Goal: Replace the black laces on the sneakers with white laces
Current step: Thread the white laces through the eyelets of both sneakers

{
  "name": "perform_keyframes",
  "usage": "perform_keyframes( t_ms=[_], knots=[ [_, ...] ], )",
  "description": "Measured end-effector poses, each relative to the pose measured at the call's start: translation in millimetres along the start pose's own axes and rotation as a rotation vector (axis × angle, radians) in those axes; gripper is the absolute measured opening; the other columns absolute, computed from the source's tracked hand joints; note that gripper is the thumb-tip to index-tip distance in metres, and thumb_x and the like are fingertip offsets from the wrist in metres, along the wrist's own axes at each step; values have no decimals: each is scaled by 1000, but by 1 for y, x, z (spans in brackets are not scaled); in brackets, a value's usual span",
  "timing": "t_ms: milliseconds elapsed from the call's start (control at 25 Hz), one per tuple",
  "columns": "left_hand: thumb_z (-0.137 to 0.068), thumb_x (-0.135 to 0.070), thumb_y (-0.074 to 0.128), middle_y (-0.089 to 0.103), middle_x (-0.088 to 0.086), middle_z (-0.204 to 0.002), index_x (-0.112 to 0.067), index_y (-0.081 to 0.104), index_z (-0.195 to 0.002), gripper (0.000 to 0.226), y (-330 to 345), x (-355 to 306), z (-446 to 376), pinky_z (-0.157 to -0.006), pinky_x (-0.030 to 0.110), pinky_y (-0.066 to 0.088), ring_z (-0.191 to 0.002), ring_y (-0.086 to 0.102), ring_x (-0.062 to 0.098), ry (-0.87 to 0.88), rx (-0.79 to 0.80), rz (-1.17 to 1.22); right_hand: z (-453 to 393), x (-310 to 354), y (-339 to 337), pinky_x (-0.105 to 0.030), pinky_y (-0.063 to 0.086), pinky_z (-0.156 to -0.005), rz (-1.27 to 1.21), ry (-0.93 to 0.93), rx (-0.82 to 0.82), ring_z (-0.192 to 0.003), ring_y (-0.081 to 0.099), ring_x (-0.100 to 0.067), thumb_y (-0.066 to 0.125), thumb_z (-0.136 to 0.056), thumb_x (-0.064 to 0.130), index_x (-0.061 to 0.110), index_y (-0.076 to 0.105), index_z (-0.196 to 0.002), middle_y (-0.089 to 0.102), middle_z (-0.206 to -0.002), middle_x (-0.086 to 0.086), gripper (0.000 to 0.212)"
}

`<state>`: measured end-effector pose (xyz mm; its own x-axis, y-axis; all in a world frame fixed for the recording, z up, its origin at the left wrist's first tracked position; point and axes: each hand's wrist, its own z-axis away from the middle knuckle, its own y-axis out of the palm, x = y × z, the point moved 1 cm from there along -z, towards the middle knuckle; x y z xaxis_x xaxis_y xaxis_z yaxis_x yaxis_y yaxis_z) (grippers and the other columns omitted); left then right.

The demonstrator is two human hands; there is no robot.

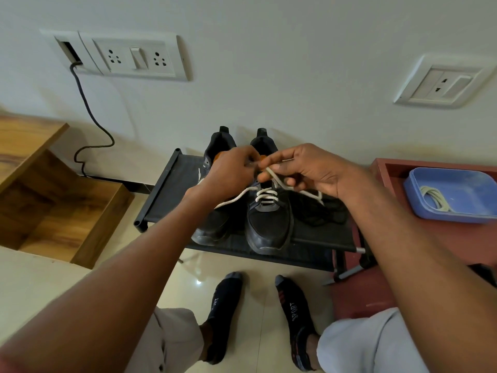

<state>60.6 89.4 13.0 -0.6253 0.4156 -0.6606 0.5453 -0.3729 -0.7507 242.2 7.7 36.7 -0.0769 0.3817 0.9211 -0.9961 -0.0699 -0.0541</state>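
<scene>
The black shoe rack [166,189] carries both black sneakers; the right sneaker [269,224] has its lower eyelets crossed with the white lace [266,196]. The left hand [228,173] and right hand [312,170] each pinch that lace above the tongue, fingers curled. One risk I judge: uneven pulling could leave one end too short for the top eyelets, or drag a crossing loose. The left sneaker [215,224] sits touching its partner, largely hidden under the left forearm. Removed black laces [320,214] lie tangled just beside the right sneaker and could snag the loose end. A blue tub [457,189] holds another coiled white lace [434,199]
</scene>
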Motion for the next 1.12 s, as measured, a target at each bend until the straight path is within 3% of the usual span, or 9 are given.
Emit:
perform_keyframes(
  t_ms=[80,240,400,520,640,760,880,1000,1120],
  knots=[
    [-111,-33,45,76,17,-89,-8,68,-110,34,0,-10,0,-69,26,58,-73,73,22,-213,40,411,-3,1,7,-18,32,-45,-61,-46,-23,-53,50,-7,68,-99,9,10,73,-122,80,-98,-7,24],
    [-108,-61,26,79,15,-93,-10,69,-112,67,-3,-24,7,-90,45,60,-91,78,31,-470,186,864,-10,0,11,-22,36,-45,-129,-81,-238,-57,62,-13,80,-91,16,10,73,-115,79,-90,-10,26],
    [-108,-57,37,64,3,-68,-11,68,-111,56,-6,-20,6,-84,41,61,-76,74,27,-397,189,755,-13,-3,5,-20,35,-44,-189,-34,-448,-55,65,-13,74,-93,13,15,72,-101,81,-96,-12,8],
    [-110,-36,50,53,-1,-60,-3,64,-111,35,-16,-7,-2,-69,34,57,-57,59,17,-390,33,772,-11,-17,-20,-25,47,-55,500,173,-762,-70,68,-24,65,-90,14,18,74,-89,76,-90,-11,10],
    [-107,-18,53,55,0,-64,-8,64,-103,16,-20,-2,-4,-62,29,52,-55,54,14,-352,-37,770,-8,-26,-20,-35,52,-77,959,241,-704,-93,63,-30,69,-88,14,17,73,-101,68,-104,-8,15],
    [-105,-15,59,61,2,-67,-9,65,-100,9,-13,-7,-1,-54,25,49,-53,54,13,-296,-20,742,-11,-9,1,-20,47,-66,503,-63,-454,-87,65,-13,70,-93,9,20,76,-108,71,-97,4,20],
    [-102,-16,65,67,5,-69,-5,66,-101,11,-5,-9,-2,-51,23,49,-52,57,14,-250,-6,747,-13,-2,17,-14,40,-48,182,-113,-291,-61,61,0,74,-97,17,16,77,-107,74,-79,2,11],
    [-103,-13,63,71,7,-77,-4,66,-104,9,-4,-5,-3,-56,24,52,-59,64,15,-271,-11,739,-20,-15,2,-19,43,-51,367,-22,-547,-63,65,-6,76,-94,17,18,80,-92,74,-76,1,4],
    [-103,-9,63,73,8,-80,-3,68,-101,8,-2,-1,-4,-62,25,56,-64,69,13,-282,-10,707,-22,-22,-7,-28,50,-67,714,27,-654,-81,69,-17,75,-90,16,23,81,-101,74,-89,4,14]
  ],
)
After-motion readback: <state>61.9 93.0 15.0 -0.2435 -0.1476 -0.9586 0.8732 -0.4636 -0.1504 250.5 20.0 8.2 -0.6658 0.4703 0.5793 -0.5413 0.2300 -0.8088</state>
